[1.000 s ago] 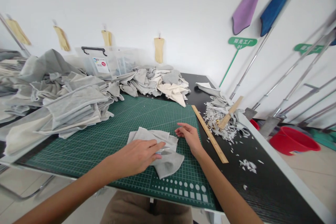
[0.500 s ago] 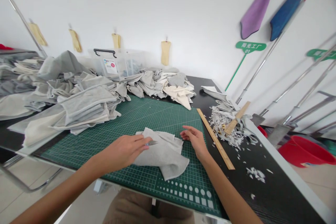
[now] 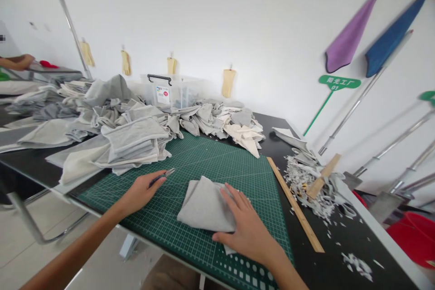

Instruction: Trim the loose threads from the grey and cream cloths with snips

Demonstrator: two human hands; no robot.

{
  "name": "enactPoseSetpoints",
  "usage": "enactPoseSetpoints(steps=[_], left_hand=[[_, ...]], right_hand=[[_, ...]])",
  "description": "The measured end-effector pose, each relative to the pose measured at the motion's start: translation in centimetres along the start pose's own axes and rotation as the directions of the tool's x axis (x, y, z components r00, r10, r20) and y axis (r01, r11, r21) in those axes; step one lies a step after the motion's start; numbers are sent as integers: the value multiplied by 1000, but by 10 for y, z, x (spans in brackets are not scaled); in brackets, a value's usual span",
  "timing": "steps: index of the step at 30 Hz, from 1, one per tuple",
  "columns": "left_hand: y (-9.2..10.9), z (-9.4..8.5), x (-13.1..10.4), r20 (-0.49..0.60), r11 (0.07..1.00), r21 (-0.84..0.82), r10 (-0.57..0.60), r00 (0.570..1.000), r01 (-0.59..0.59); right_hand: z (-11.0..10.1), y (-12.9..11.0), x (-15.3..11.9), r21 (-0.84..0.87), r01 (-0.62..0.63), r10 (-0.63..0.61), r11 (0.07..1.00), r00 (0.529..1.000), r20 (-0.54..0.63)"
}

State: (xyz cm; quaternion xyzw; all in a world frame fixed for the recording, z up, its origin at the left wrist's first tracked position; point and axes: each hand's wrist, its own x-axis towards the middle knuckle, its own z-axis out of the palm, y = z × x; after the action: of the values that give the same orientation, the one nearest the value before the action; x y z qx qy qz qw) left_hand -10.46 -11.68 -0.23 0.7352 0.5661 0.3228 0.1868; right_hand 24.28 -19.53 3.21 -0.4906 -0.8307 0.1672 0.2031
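A folded grey cloth (image 3: 204,204) lies on the green cutting mat (image 3: 210,163). My right hand (image 3: 246,229) rests flat on the cloth's right and near edge, fingers spread. My left hand (image 3: 141,192) sits on the mat to the left of the cloth, apart from it, and grips small snips (image 3: 163,175) whose metal tips point toward the back right.
A big heap of grey and cream cloths (image 3: 125,136) covers the mat's left side and back. A wooden ruler (image 3: 294,204) lies along the mat's right edge, with fabric scraps (image 3: 309,181) and a wooden stick beyond it. A clear storage box (image 3: 170,93) stands at the back. Another person's arm (image 3: 15,61) shows far left.
My left hand drew away from the cloth to the left, still with the snips. My right hand moved onto the cloth, which is now folded smaller. The view shifted upward and left.
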Motion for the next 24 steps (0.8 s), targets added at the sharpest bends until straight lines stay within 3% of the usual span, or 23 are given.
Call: enactPoseSetpoints(steps=[4, 12, 15, 18, 21, 24], left_hand=[[-8, -1, -13, -47, 1000, -2, -17, 999, 16], [0, -6, -15, -42, 998, -65, -7, 999, 4], [1, -8, -16, -52, 997, -72, -3, 999, 0], [3, -10, -18, -70, 997, -79, 4, 998, -9], [4, -12, -19, -83, 997, -76, 25, 996, -31], [4, -14, -19, -96, 997, -72, 36, 995, -43]], right_hand=[[18, 2, 4, -131, 21, -12, 991, 998, 68], [23, 19, 17, -170, -78, 62, 982, 993, -95], [9, 26, 26, 5, -127, 124, 992, 963, -237], [-16, 30, 39, 196, -224, 284, 955, 884, -373], [-42, 25, 58, 192, -296, 352, 936, 813, -464], [-59, 14, 87, 157, -254, 298, 954, 822, -486]])
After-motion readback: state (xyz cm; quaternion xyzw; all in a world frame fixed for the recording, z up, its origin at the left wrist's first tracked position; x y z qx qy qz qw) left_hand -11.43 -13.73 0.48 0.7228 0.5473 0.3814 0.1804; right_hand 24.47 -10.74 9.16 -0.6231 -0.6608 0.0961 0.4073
